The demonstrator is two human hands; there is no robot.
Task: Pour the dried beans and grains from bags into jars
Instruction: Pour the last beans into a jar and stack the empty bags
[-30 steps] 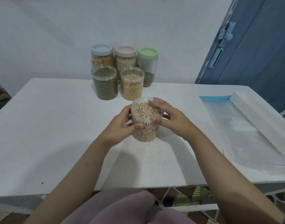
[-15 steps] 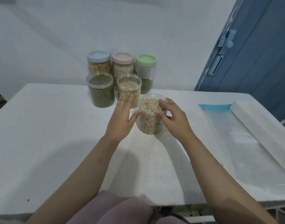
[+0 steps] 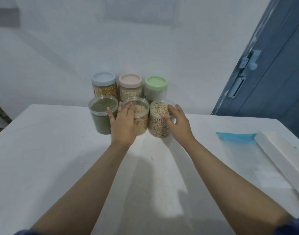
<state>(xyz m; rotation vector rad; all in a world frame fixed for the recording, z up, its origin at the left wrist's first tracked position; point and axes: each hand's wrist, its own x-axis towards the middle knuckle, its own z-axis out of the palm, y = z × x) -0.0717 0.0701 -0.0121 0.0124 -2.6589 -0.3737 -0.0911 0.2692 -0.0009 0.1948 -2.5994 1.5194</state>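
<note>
An open clear jar of pale beans (image 3: 157, 126) stands at the right end of the front row on the white table (image 3: 43, 158). My right hand (image 3: 180, 126) wraps its right side, thumb on the front and fingers at the rim. My left hand (image 3: 123, 128) is spread with straight fingers in front of the middle open jar of yellowish beans (image 3: 142, 122) and partly hides it. An open jar of green beans (image 3: 100, 119) stands to the left. An empty clear bag with a blue strip (image 3: 236, 139) lies flat at the right.
Behind the front row stand three lidded jars: blue lid (image 3: 104, 86), pink lid (image 3: 130, 87), green lid (image 3: 156, 88), close to the wall. A long white box (image 3: 281, 161) lies on the bag near the table's right edge. A blue door (image 3: 272, 73) is at the right.
The jar of pale beans has moved away from me into the front row beside the other jars. My left hand has let go of it and now lies before the middle jar.
</note>
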